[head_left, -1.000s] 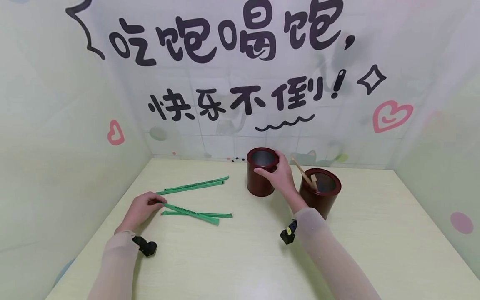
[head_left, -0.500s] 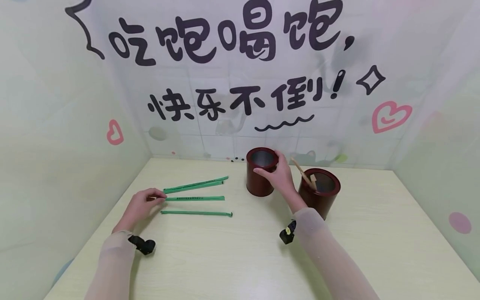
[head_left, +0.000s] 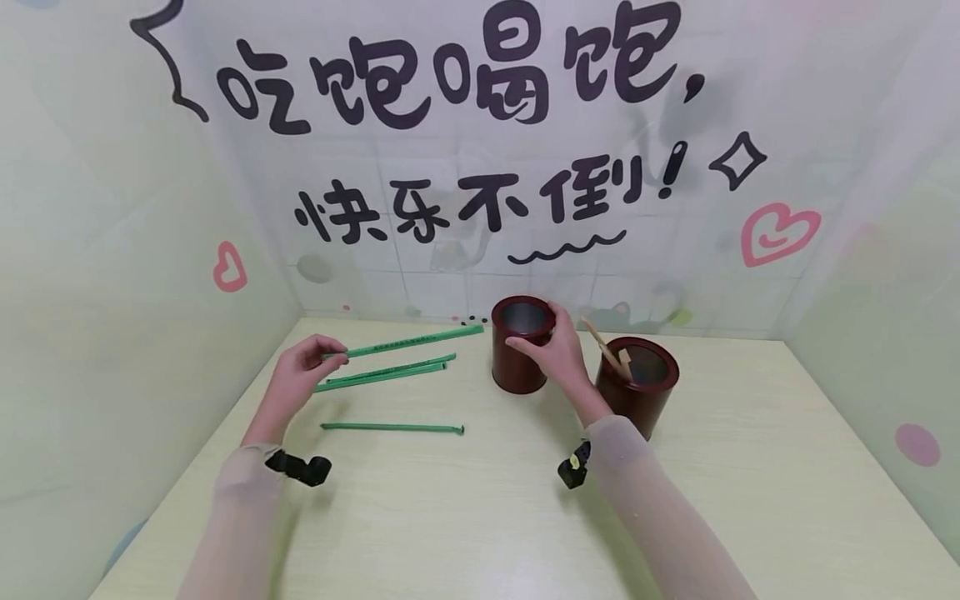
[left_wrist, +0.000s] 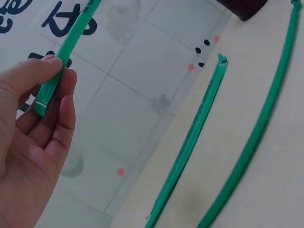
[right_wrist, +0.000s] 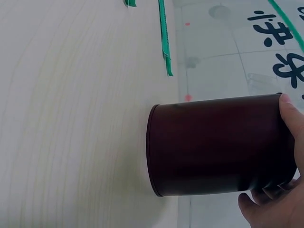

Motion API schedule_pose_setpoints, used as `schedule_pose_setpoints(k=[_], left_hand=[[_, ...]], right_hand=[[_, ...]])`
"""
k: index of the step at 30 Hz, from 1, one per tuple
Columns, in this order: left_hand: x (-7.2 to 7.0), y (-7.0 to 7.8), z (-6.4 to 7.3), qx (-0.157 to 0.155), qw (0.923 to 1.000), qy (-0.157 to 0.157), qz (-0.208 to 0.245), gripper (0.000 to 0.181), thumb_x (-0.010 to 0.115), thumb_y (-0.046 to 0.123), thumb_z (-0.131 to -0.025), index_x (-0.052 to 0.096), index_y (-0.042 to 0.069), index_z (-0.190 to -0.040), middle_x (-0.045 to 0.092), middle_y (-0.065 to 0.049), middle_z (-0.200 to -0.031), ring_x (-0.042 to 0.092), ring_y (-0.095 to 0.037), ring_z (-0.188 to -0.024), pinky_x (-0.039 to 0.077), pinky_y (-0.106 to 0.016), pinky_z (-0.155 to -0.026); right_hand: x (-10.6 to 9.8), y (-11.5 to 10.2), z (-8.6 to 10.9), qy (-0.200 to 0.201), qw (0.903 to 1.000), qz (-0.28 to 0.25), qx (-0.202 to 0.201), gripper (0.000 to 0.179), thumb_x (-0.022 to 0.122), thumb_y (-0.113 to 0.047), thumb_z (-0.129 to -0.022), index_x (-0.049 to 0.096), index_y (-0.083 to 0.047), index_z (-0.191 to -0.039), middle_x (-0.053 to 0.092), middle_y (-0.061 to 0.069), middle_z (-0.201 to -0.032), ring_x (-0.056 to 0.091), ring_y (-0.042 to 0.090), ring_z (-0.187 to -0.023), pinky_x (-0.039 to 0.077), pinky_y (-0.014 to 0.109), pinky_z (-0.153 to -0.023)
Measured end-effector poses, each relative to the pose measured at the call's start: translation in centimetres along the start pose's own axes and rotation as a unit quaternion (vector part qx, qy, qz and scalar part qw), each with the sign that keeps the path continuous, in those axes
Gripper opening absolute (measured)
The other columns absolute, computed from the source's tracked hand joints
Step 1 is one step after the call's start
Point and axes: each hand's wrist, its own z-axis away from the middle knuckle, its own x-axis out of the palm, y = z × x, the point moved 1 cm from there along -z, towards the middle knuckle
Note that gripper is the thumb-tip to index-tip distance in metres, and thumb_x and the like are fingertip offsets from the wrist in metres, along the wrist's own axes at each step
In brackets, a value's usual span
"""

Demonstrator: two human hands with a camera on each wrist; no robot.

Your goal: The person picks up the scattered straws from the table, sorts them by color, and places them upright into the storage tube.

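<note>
In the head view my left hand pinches one end of a slim green wrapped stick with printed text, raised off the table. The left wrist view shows thumb and fingers on this wrapped stick close to its sealed end. What is inside the wrapper is hidden. My right hand grips the rim side of a dark red cylindrical canister, thumb at the front. This canister stands upright on the table, and no contents show in its opening.
Two more green wrapped sticks lie close together below the raised one. Another green stick lies nearer on the table. A second dark red canister at right holds light wooden pieces. Printed sheets wall the table's back and sides.
The left hand has swung the green wrapped stick off the lone stick, then lifted it upward and farther back, past the pair. The right hand and its canister have stayed in place.
</note>
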Motion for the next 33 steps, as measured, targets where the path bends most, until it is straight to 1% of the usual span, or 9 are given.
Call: schedule_pose_setpoints(k=[3, 5, 10, 12, 16, 20, 24, 29, 33], left_hand=[[0.8, 2.0, -0.8, 0.017, 0.9993, 0.016, 0.030, 0.016, 0.064, 0.012, -0.097, 0.064, -0.002, -0.107, 0.064, 0.019, -0.091, 0.061, 0.003, -0.081, 0.050, -0.010, -0.071], [1.5, 3.3, -1.2, 0.028, 0.9979, 0.027, 0.051, 0.010, 0.065, 0.010, -0.096, 0.066, 0.003, -0.103, 0.064, 0.017, -0.093, 0.061, 0.008, -0.092, 0.051, -0.008, -0.077], [3.1, 6.4, -2.6, 0.062, 0.9924, 0.053, 0.092, 0.005, 0.066, 0.005, -0.094, 0.067, 0.007, -0.099, 0.064, 0.014, -0.094, 0.061, 0.006, -0.093, 0.052, -0.008, -0.080], [3.5, 7.4, -3.2, 0.073, 0.9896, 0.065, 0.105, 0.006, 0.066, 0.004, -0.094, 0.067, 0.007, -0.099, 0.065, 0.015, -0.093, 0.061, -0.001, -0.080, 0.052, -0.010, -0.074], [4.0, 9.2, -3.9, 0.087, 0.9841, 0.082, 0.131, 0.012, 0.066, 0.002, -0.093, 0.069, 0.013, -0.096, 0.065, 0.012, -0.093, 0.059, -0.003, -0.077, 0.052, -0.011, -0.071], [4.1, 10.5, -4.4, 0.096, 0.9799, 0.087, 0.152, 0.020, 0.066, 0.000, -0.092, 0.068, 0.020, -0.093, 0.064, 0.008, -0.095, 0.059, -0.003, -0.078, 0.051, -0.010, -0.072], [4.5, 11.5, -4.9, 0.107, 0.9772, 0.094, 0.157, 0.021, 0.066, -0.002, -0.091, 0.069, 0.018, -0.093, 0.064, 0.007, -0.095, 0.059, -0.004, -0.077, 0.051, -0.011, -0.071], [5.8, 11.7, -5.6, 0.119, 0.9810, 0.084, 0.128, 0.012, 0.066, -0.002, -0.091, 0.069, 0.009, -0.096, 0.065, -0.002, -0.097, 0.061, -0.003, -0.083, 0.053, -0.011, -0.079], [7.2, 12.0, -5.9, 0.125, 0.9877, 0.046, 0.081, 0.008, 0.066, 0.000, -0.092, 0.067, 0.002, -0.100, 0.065, -0.011, -0.102, 0.062, -0.002, -0.087, 0.052, -0.011, -0.085]], right_hand=[[-0.1, 0.0, 0.0, 0.001, 1.0000, -0.003, 0.000, 0.096, 0.082, -0.037, -0.082, 0.026, -0.010, -0.155, 0.040, 0.013, -0.154, 0.043, 0.031, -0.139, 0.045, 0.051, -0.112], [-0.1, 0.0, 0.0, 0.001, 1.0000, -0.003, -0.001, 0.096, 0.082, -0.036, -0.082, 0.026, -0.009, -0.155, 0.040, 0.014, -0.154, 0.043, 0.031, -0.139, 0.045, 0.051, -0.112], [-0.1, 0.1, 0.1, 0.007, 1.0000, -0.001, -0.007, 0.095, 0.083, -0.035, -0.082, 0.027, -0.009, -0.154, 0.041, 0.014, -0.153, 0.044, 0.031, -0.138, 0.046, 0.051, -0.110], [-0.1, 0.1, 0.1, 0.006, 0.9999, 0.000, -0.010, 0.095, 0.083, -0.035, -0.082, 0.028, -0.009, -0.154, 0.041, 0.014, -0.153, 0.044, 0.031, -0.138, 0.046, 0.051, -0.110], [0.0, 0.0, 0.0, 0.002, 0.9999, -0.005, -0.010, 0.095, 0.083, -0.035, -0.082, 0.027, -0.009, -0.154, 0.041, 0.014, -0.153, 0.043, 0.031, -0.139, 0.046, 0.051, -0.110], [0.0, 0.0, -0.1, 0.000, 0.9999, -0.010, -0.007, 0.096, 0.083, -0.037, -0.081, 0.027, -0.010, -0.155, 0.040, 0.013, -0.154, 0.043, 0.031, -0.139, 0.045, 0.051, -0.111], [-0.1, 0.1, -0.1, 0.000, 0.9998, -0.017, -0.005, 0.095, 0.083, -0.038, -0.082, 0.028, -0.010, -0.154, 0.041, 0.013, -0.153, 0.043, 0.031, -0.139, 0.044, 0.051, -0.112], [0.0, 0.1, -0.1, 0.003, 0.9999, -0.015, -0.003, 0.094, 0.082, -0.038, -0.082, 0.028, -0.011, -0.154, 0.042, 0.012, -0.152, 0.044, 0.030, -0.139, 0.045, 0.050, -0.112], [0.0, 0.2, -0.1, 0.004, 0.9999, -0.008, -0.006, 0.096, 0.083, -0.038, -0.081, 0.028, -0.011, -0.154, 0.041, 0.012, -0.153, 0.043, 0.030, -0.139, 0.044, 0.050, -0.112]])
